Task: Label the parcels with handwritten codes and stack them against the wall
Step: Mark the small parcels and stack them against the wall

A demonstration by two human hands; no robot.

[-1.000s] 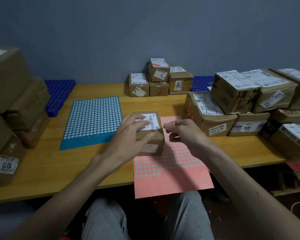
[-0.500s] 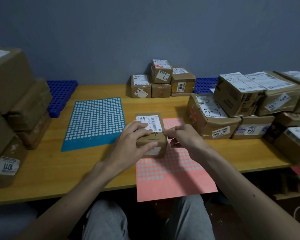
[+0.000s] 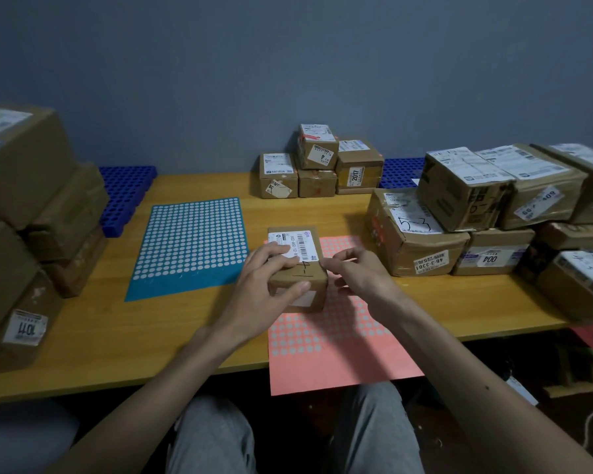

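Note:
A small brown parcel [image 3: 305, 278] with a white barcode label and a handwritten "4-1" sits on the pink sticker sheet [image 3: 332, 340]. My left hand [image 3: 264, 289] grips it, fingers across the top and thumb on the front face. My right hand [image 3: 360, 271] is at the parcel's right top edge with fingertips pinched together; whether a sticker is between them I cannot tell. Three or more small parcels [image 3: 319, 162] are stacked against the grey wall at the back middle.
A blue sticker sheet [image 3: 189, 244] lies left of the parcel. Large boxes [image 3: 24, 213] are piled at the left edge, and several labelled boxes [image 3: 476, 206] crowd the right side. Blue plastic grids [image 3: 124, 189] lie by the wall. The wooden table [image 3: 124, 336] ends near my knees.
My right hand has moved in from beside the parcel to its right top edge. My left hand has slid back, uncovering the handwritten "4-1" on the top.

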